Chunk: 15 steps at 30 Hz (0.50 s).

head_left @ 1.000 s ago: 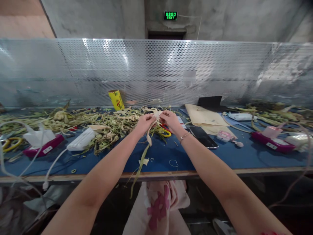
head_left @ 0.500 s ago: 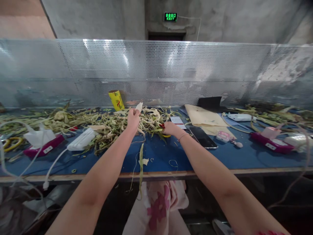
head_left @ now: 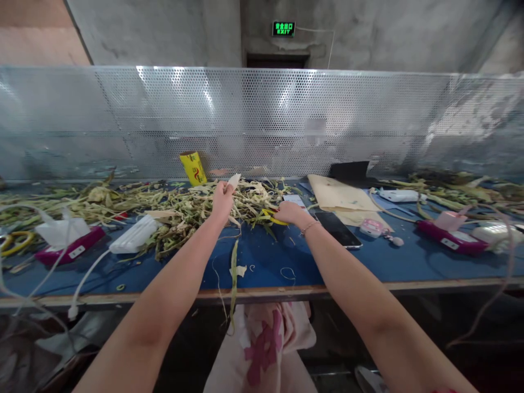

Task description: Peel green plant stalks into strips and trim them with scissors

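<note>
My left hand point(head_left: 223, 200) is raised over the blue tabletop point(head_left: 262, 261) and pinches a small pale peeled piece of stalk point(head_left: 233, 180) between its fingertips. My right hand point(head_left: 289, 212) rests low on the table with its fingers curled over the yellow-handled scissors point(head_left: 271, 216), which lie at the edge of a heap of green and pale plant trimmings point(head_left: 180, 206). A long green strip point(head_left: 233, 273) lies on the table in front of my hands and hangs over the front edge.
A yellow packet point(head_left: 194, 168) leans on the perforated metal screen point(head_left: 262, 120). A dark phone point(head_left: 338, 229) and brown envelope point(head_left: 335, 194) lie right of my hand. Magenta boxes point(head_left: 69, 248) point(head_left: 454, 240), a white pack point(head_left: 135, 234) and cables sit at the sides.
My hands have parted: the left one rose with the pale piece, the green strip dropped onto the table, and the right one went down onto the scissors.
</note>
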Tool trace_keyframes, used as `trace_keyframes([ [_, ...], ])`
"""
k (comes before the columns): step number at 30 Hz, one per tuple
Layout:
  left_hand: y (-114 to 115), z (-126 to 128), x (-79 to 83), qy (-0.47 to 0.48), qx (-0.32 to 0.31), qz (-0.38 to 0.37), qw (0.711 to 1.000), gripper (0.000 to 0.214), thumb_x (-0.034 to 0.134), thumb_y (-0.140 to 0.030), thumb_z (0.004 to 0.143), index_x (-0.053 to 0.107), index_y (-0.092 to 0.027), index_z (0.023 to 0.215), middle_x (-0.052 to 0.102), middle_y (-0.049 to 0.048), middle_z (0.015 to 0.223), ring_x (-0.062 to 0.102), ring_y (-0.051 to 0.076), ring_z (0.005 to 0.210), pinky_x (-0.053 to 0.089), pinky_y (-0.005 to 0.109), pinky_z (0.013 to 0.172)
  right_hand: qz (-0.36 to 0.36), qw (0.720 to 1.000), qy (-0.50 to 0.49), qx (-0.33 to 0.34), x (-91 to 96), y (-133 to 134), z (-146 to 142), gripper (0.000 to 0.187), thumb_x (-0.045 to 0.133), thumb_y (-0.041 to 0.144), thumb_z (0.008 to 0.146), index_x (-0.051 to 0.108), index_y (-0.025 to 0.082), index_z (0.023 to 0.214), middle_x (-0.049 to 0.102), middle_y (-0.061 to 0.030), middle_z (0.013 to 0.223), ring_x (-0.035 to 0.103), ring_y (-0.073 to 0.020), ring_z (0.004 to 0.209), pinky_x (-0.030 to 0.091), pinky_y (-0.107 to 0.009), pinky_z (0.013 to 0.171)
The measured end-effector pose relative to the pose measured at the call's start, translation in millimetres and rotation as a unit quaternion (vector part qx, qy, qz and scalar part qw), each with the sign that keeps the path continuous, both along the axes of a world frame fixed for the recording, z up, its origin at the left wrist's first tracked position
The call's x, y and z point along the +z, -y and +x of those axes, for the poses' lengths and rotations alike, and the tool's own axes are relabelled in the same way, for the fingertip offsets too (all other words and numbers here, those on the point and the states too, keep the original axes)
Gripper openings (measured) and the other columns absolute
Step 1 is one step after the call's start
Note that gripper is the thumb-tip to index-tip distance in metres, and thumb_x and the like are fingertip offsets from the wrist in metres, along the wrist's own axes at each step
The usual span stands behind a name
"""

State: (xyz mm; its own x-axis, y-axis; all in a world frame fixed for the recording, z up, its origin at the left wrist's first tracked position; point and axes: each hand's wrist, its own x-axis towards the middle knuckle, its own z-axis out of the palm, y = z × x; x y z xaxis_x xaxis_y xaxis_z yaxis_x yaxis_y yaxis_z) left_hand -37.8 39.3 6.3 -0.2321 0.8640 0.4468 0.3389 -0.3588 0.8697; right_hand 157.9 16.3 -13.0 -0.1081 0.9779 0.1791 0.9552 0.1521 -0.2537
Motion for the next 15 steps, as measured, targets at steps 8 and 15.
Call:
trace_keyframes([
  [8, 2.8, 2.3, 1.3, -0.010, -0.002, -0.003, 1.000, 0.010, 0.044, -0.024, 0.077, 0.042, -0.020, 0.068, 0.051, -0.0022, 0.059, 0.035, 0.011, 0.047, 0.024, 0.024, 0.051, 0.089, 0.993, -0.030, -0.070, 14.7, 11.1, 0.4, 0.030, 0.048, 0.020, 0.069, 0.053, 0.009, 0.096, 0.062, -0.0189, 0.095, 0.060, -0.0261, 0.089, 0.043, -0.029, 0.071],
  [15, 1.1, -1.2, -0.1, -0.016, 0.002, 0.009, 1.000, 0.012, 0.044, -0.028, 0.078, 0.044, -0.019, 0.070, 0.048, -0.0016, 0.059, 0.034, 0.010, 0.046, 0.023, 0.024, 0.050, 0.120, 0.978, -0.159, -0.060, 14.2, 8.9, 0.4, 0.043, 0.051, 0.016, 0.064, 0.043, 0.012, 0.106, 0.061, -0.0133, 0.089, 0.059, -0.0239, 0.081, 0.043, -0.030, 0.067],
])
